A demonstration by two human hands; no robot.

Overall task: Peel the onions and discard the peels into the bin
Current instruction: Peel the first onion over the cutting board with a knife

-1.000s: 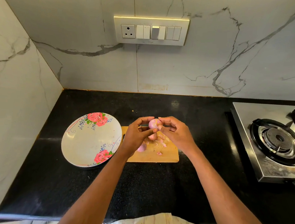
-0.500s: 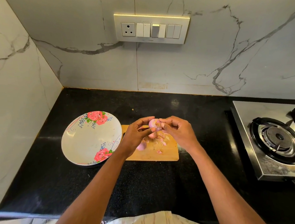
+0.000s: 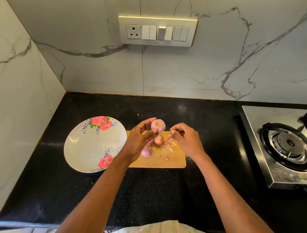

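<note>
My left hand [image 3: 140,139] holds a small pink onion [image 3: 158,125] between thumb and fingertips, raised above the wooden cutting board [image 3: 175,160]. My right hand [image 3: 185,139] is just right of it, a short gap away, and pinches a thin strip of peel [image 3: 169,137] that hangs down. Two more onions lie on the board: one [image 3: 159,139] under the held onion, one [image 3: 146,151] partly behind my left hand. Small pink peel scraps [image 3: 169,149] are scattered on the board. No bin is in view.
A floral plate [image 3: 91,146] sits on the black counter [image 3: 161,190] left of the board. A steel gas stove [image 3: 282,145] stands at the right. Marble walls close the back and left, with a switch panel [image 3: 156,31] above.
My right hand has pulled away to the right from the onion, taking a strip of peel with it. The left hand has kept the onion in about the same place.
</note>
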